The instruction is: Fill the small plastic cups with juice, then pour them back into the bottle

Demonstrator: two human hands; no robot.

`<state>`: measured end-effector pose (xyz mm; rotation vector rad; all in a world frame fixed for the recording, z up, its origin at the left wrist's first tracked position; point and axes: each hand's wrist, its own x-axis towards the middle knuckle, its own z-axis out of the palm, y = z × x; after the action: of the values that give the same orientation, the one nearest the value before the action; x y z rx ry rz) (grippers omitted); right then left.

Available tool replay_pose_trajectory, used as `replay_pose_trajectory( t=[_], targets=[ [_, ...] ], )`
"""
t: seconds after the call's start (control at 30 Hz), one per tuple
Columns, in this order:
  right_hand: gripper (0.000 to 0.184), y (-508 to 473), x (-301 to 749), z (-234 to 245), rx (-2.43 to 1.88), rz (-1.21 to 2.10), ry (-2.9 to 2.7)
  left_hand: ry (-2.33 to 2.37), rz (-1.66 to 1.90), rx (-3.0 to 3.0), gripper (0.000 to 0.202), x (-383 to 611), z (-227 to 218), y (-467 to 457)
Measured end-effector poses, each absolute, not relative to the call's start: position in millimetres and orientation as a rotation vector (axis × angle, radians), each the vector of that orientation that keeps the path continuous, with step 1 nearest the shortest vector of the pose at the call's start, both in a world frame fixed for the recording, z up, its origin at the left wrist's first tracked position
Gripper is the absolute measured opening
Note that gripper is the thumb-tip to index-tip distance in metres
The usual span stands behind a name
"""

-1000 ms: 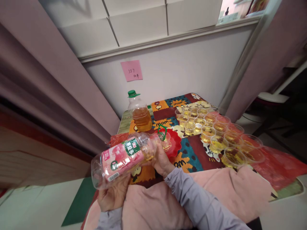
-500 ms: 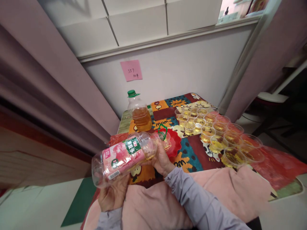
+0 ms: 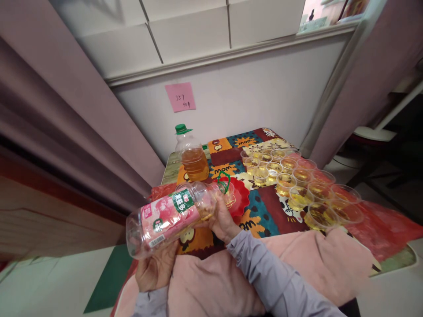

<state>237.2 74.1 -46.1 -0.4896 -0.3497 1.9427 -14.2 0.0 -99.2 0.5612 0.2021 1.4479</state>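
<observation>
A large clear bottle (image 3: 168, 215) with a pink and green label lies tilted between my hands, its neck towards the right. A little yellowish liquid sits near its shoulder. My right hand (image 3: 223, 220) is closed around the neck end. My left hand (image 3: 157, 266) supports the bottle's base end from below, its fingers partly hidden behind it. A green plastic ring (image 3: 224, 181) hangs at the mouth. Under the mouth, a clear plastic cup (image 3: 229, 200) stands in a red scalloped dish (image 3: 243, 200); the bottle and my hand hide part of both.
Behind the tilted bottle stands a big jug (image 3: 194, 158) of amber liquid with a green cap. Several clear cups (image 3: 300, 196) of yellow liquid crowd the right side of the patterned tablecloth (image 3: 228, 156). Red plastic (image 3: 386, 229) spreads over the right edge. Pink cloth (image 3: 211, 277) covers the near edge.
</observation>
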Motion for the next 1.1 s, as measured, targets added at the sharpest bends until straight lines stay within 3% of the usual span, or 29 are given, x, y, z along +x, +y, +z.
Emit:
replay_pose_trajectory(
  t=[0.13,0.33,0.7,1.0,1.1],
  targets=[
    [0.068,74.1,237.5,-44.5,-0.499,1.94,-0.329,0.236,1.433,0.588,0.073,-16.1,-97.2,3.0],
    [0.068,74.2,238.6,-41.5,-0.512,1.955,-0.315,0.125,1.451,0.555,0.066,-7.3,-95.1,0.2],
    [0.072,73.1,239.4,-39.2,-0.515,1.951,-0.348,0.341,1.484,0.552,0.063,-16.0,-92.3,1.8],
    [0.068,73.2,238.7,-41.3,-0.515,1.952,-0.317,0.224,1.494,0.549,0.082,-17.1,-99.2,3.3],
    [0.069,73.1,239.0,-40.4,-0.518,1.958,-0.316,0.228,1.488,0.533,0.074,-16.3,-98.3,2.5]
  ],
)
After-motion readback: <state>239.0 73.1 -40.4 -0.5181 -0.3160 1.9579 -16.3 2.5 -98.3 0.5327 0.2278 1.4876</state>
